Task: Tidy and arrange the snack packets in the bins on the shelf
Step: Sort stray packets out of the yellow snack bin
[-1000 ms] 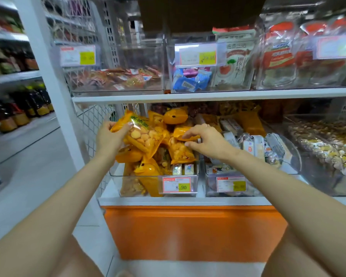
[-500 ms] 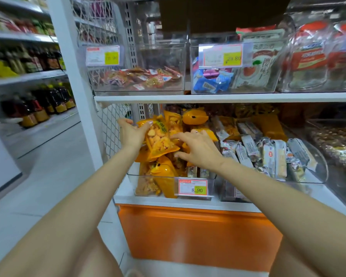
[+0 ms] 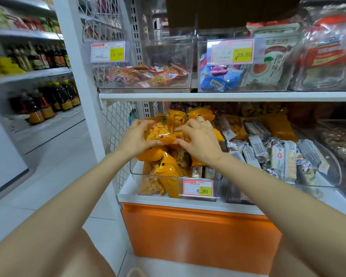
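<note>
Bright, even store light from above; soft shadow under the upper shelf (image 3: 228,96) at 12–1 o'clock dims the back of the space below it. Glare streaks on clear bins (image 3: 320,62) at 1–2 o'clock. Wide-angle bend + soft blur twd edges, esp. bottles (image 3: 54,98) at 9–10 o'clock; centre fairly sharp.

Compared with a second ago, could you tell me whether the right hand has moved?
Yes. Judged against the 8.90 price tag, the right hand has shifted left, from above-right of it to straight above it.
</note>
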